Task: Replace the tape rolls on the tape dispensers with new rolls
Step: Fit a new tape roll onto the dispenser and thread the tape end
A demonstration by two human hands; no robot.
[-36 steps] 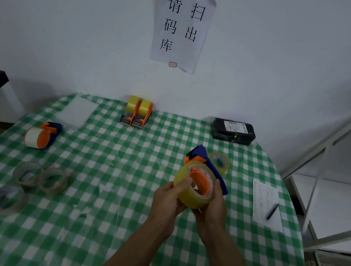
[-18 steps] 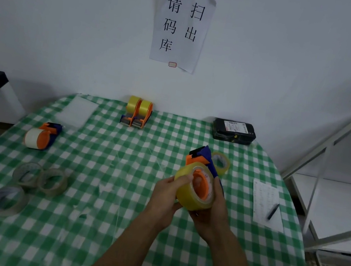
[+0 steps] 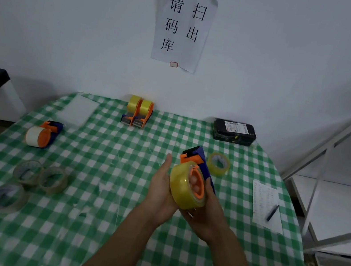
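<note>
Right hand (image 3: pixel 203 208) grips the dispenser (image 3: pixel 199 163) steady; left hand (image 3: pixel 161 186), fingers flat, presses the yellow roll (image 3: pixel 180 186) home at its nine o'clock side.

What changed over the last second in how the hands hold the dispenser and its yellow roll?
The left hand opened: its fingers came off the yellow roll and now lie flat against its side. The right hand still grips the blue and orange dispenser from below, tilted slightly more. The loose rolls and other dispensers on the table did not move.
</note>
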